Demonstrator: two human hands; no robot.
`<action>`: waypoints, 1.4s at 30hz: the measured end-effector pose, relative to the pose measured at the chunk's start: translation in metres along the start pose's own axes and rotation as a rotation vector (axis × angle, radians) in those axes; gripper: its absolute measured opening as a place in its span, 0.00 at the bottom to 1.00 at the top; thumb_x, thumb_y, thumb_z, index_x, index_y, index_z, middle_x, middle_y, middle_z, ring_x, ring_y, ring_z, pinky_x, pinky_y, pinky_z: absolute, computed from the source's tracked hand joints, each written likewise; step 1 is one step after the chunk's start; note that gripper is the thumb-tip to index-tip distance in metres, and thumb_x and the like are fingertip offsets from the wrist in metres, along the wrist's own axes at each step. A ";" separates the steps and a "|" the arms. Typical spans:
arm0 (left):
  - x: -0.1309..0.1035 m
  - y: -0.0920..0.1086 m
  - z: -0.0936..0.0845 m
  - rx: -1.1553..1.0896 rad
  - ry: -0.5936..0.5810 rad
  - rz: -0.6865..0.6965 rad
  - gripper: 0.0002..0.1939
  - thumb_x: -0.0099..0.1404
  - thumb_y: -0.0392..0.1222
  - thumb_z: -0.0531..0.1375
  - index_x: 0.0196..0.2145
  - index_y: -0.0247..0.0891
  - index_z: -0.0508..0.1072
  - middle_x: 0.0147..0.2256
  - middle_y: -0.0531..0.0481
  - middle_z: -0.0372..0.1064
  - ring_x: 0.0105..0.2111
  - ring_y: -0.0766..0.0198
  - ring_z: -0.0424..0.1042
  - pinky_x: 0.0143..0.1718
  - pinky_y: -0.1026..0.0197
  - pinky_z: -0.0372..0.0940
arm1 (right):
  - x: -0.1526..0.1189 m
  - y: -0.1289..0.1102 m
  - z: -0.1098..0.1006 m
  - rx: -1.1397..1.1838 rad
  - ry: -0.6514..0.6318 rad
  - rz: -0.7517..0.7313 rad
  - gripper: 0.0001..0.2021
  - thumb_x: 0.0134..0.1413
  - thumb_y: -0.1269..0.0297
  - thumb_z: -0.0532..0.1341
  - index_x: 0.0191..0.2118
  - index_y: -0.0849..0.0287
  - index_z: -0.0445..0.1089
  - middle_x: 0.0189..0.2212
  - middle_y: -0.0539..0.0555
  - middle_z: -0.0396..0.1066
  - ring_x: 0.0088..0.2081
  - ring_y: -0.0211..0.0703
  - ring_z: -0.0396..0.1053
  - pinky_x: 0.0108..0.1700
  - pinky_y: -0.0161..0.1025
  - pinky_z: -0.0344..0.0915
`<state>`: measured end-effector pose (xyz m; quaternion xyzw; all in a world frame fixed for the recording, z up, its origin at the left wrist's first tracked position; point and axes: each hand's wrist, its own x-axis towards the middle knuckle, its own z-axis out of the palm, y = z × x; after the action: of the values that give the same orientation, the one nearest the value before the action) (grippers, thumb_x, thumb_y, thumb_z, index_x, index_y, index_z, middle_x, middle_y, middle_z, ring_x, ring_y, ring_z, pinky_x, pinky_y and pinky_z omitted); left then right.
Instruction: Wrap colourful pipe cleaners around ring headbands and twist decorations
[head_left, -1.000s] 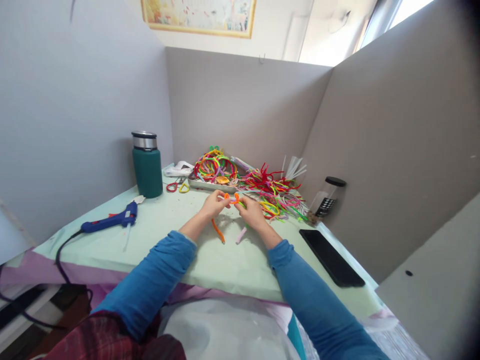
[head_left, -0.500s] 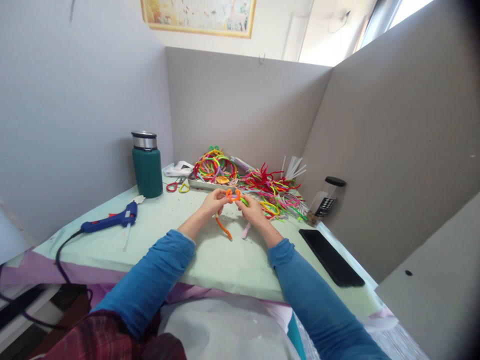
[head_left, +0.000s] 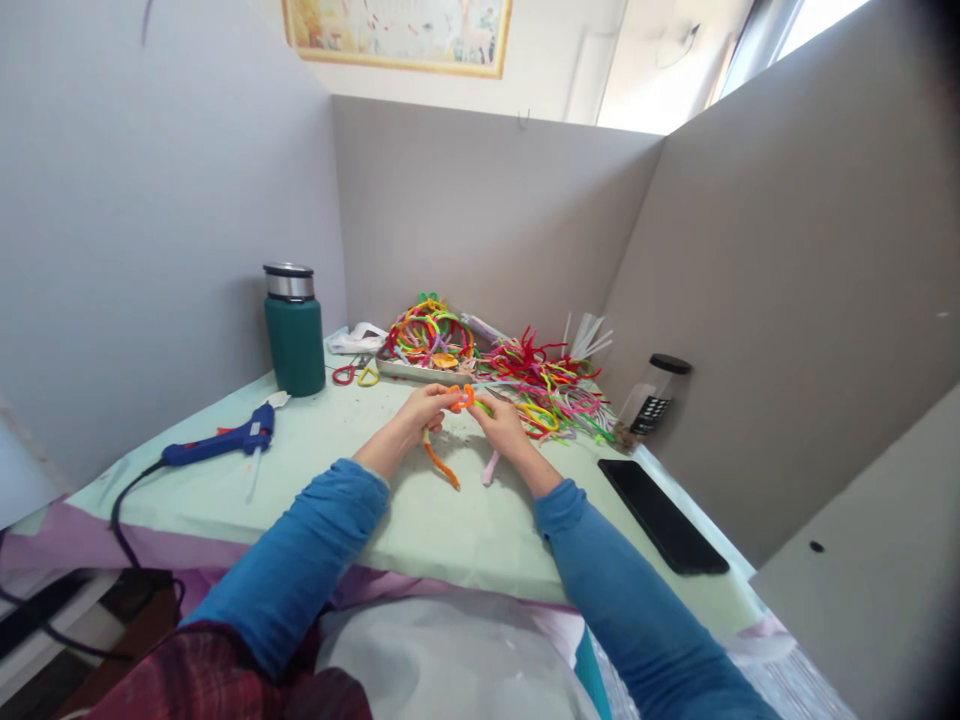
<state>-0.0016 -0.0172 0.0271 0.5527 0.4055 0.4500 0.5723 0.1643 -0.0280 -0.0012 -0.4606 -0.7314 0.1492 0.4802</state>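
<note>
Head view, frame centre: my left hand (head_left: 421,412) and right hand (head_left: 502,428), fingers nearly closed, pinch an orange pipe-cleaner shape (head_left: 463,397) from both sides, probably to steady it.

A blue left sleeve (head_left: 300,555) and a matching right sleeve (head_left: 622,590), creased and bunched at the cuffs (head_left: 366,482), show on either side of a pale gray lap covering (head_left: 442,660); dark red plaid fabric (head_left: 206,675) appears left of it.

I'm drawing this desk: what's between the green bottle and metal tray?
In the head view, what look like scissors with red and yellow handles lie between the bottle and the tray, with a white thing behind them.
</note>
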 end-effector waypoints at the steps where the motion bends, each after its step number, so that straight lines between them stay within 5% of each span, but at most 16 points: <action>1: -0.001 0.001 0.000 -0.001 -0.004 -0.008 0.13 0.52 0.41 0.65 0.33 0.37 0.65 0.23 0.55 0.67 0.11 0.79 0.46 0.14 0.68 0.45 | 0.000 0.000 0.000 0.002 0.000 -0.001 0.14 0.56 0.58 0.56 0.41 0.58 0.75 0.34 0.53 0.76 0.35 0.44 0.69 0.41 0.38 0.62; 6: 0.000 -0.002 0.003 0.032 0.010 -0.001 0.16 0.47 0.36 0.65 0.33 0.38 0.63 0.17 0.62 0.56 0.13 0.77 0.46 0.16 0.69 0.44 | 0.001 0.002 0.001 0.009 0.006 0.004 0.13 0.55 0.58 0.57 0.41 0.58 0.75 0.35 0.53 0.76 0.36 0.44 0.69 0.40 0.38 0.61; 11: 0.013 -0.016 0.000 0.275 0.066 0.112 0.17 0.46 0.31 0.60 0.37 0.37 0.67 0.26 0.56 0.64 0.18 0.73 0.57 0.17 0.68 0.49 | 0.004 0.004 0.001 0.061 -0.004 0.039 0.15 0.54 0.56 0.56 0.38 0.60 0.75 0.32 0.53 0.74 0.34 0.43 0.67 0.38 0.37 0.60; 15: 0.020 -0.023 -0.005 0.526 0.166 0.207 0.10 0.47 0.31 0.60 0.30 0.36 0.68 0.23 0.56 0.63 0.19 0.72 0.58 0.20 0.68 0.53 | 0.007 0.006 0.001 0.109 -0.022 0.066 0.16 0.52 0.55 0.57 0.38 0.61 0.75 0.30 0.51 0.72 0.32 0.40 0.65 0.36 0.36 0.59; 21: 0.021 -0.023 -0.004 0.336 0.071 0.267 0.13 0.50 0.38 0.61 0.35 0.37 0.67 0.25 0.56 0.64 0.18 0.71 0.62 0.19 0.67 0.59 | 0.008 0.012 0.002 0.036 0.016 0.148 0.16 0.52 0.53 0.56 0.29 0.61 0.72 0.22 0.48 0.64 0.26 0.37 0.58 0.29 0.34 0.53; 31: 0.016 -0.012 -0.007 0.528 0.418 0.425 0.09 0.52 0.43 0.58 0.25 0.35 0.74 0.20 0.54 0.66 0.23 0.67 0.63 0.25 0.66 0.56 | 0.006 0.012 0.001 -0.116 -0.040 0.182 0.13 0.51 0.57 0.56 0.30 0.60 0.74 0.25 0.50 0.70 0.29 0.40 0.63 0.32 0.35 0.54; 34: 0.016 -0.011 -0.004 0.478 0.313 0.447 0.10 0.51 0.45 0.59 0.25 0.35 0.74 0.19 0.54 0.65 0.22 0.68 0.61 0.24 0.66 0.54 | 0.007 0.016 0.001 -0.138 -0.005 0.216 0.13 0.51 0.56 0.56 0.30 0.59 0.74 0.26 0.51 0.71 0.30 0.42 0.64 0.33 0.36 0.55; 42: -0.006 -0.001 0.005 0.370 -0.208 0.316 0.19 0.49 0.55 0.64 0.25 0.33 0.72 0.15 0.58 0.56 0.17 0.74 0.51 0.19 0.67 0.46 | 0.008 0.025 -0.001 -0.158 0.056 0.248 0.13 0.51 0.58 0.54 0.27 0.60 0.70 0.25 0.51 0.70 0.29 0.41 0.63 0.32 0.35 0.55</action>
<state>0.0016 -0.0241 0.0261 0.7477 0.3284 0.3930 0.4227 0.1777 -0.0081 -0.0126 -0.5879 -0.6646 0.1365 0.4405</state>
